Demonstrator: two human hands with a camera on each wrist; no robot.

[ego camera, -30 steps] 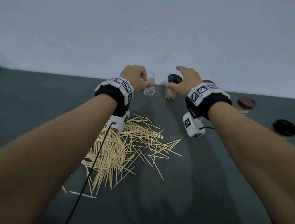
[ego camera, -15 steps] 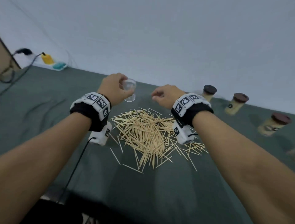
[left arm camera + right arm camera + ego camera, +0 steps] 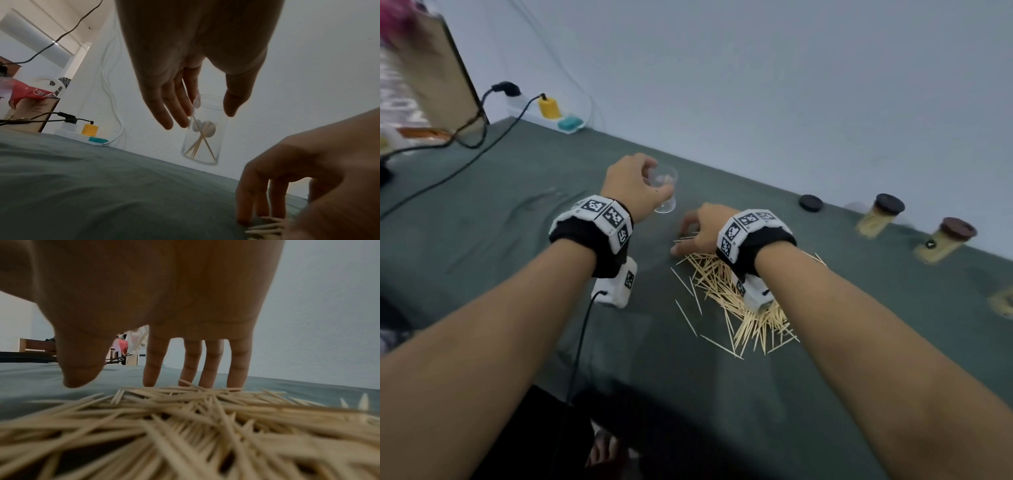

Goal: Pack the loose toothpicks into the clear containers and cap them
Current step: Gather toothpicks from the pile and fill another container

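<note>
My left hand (image 3: pixel 650 185) holds a clear container (image 3: pixel 666 192) just under its rim, between fingers and thumb. In the left wrist view the container (image 3: pixel 203 134) hangs a little above the green table with a few toothpicks inside and no cap, gripped by the left hand (image 3: pixel 205 113). The loose toothpick pile (image 3: pixel 739 308) lies to its right. My right hand (image 3: pixel 685 236) is over the pile's far edge. In the right wrist view the right hand (image 3: pixel 123 382) has its straight fingertips (image 3: pixel 150 381) touching the toothpicks (image 3: pixel 185 426), thumb apart.
A loose dark cap (image 3: pixel 810 202) lies at the back. Two filled, capped containers (image 3: pixel 880 216) (image 3: pixel 945 240) stand along the back right, another (image 3: pixel 1001 301) at the right edge. A power strip (image 3: pixel 549 108) and cables (image 3: pixel 448 171) occupy the back left. The table's front edge (image 3: pixel 619 387) is near.
My right hand left the capped container at the back and came down with spread fingers onto the pile's far edge. My left hand still holds the clear container, now left of the pile.
</note>
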